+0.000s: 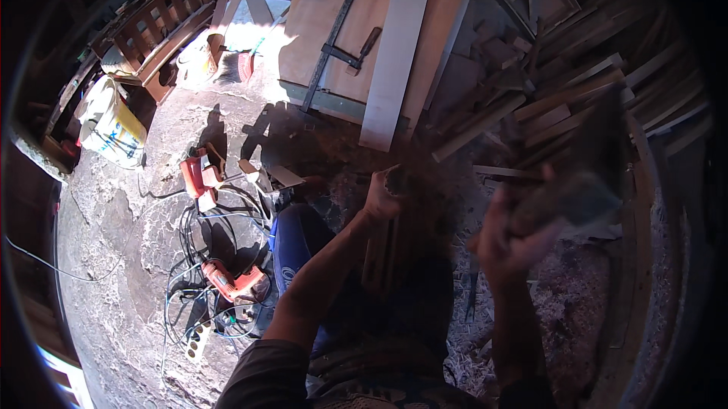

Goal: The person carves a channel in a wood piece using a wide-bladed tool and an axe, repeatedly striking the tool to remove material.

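My left hand [381,195] is closed in front of my body, around what looks like the end of a piece of wood [393,179]. The fingers and shadow hide most of this piece. Below that hand, narrow wooden strips [373,257] stand between my legs; whether they join the held piece I cannot tell. Off to the right, my right hand [519,238] is closed on a blurred hand tool [588,181] with a broad, dark, blade-like part slanting up and away. Motion blur hides its exact kind.
Ahead, a wooden panel [318,37] bears a long pale board [398,60] and a bar clamp [339,52]. Stacked lumber [576,98] lies to the right. On the floor at left are a red power tool [199,180], an orange drill [233,281], tangled cables and a white bucket [112,124].
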Available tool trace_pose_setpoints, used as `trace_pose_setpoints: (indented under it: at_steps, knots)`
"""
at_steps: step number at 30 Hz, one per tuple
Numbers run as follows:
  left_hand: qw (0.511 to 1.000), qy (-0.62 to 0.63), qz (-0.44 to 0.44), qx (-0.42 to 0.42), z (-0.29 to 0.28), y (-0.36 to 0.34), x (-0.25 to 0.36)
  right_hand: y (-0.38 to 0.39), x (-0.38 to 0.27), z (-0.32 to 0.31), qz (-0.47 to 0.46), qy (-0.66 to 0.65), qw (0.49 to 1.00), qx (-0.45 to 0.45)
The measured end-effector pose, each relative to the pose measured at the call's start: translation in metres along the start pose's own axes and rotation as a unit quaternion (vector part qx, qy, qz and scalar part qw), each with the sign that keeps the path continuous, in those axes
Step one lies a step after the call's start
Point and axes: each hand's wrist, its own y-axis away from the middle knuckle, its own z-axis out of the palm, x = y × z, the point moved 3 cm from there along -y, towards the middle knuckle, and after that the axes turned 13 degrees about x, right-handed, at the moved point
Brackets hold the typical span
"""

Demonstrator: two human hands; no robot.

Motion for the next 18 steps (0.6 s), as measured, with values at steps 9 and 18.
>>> trace_pose_setpoints:
  at_steps: [9, 18]
  knots:
    - [0.998, -0.059, -0.005, 0.000, -0.028, 0.005, -0.001, 0.028, -0.007, 0.009, 0.052, 0.010, 0.968, -0.246]
    - [1.000, -0.004, -0.014, -0.011, -0.010, 0.008, 0.000, 0.081, 0.046, 0.037, -0.077, 0.177, 0.925, -0.326]
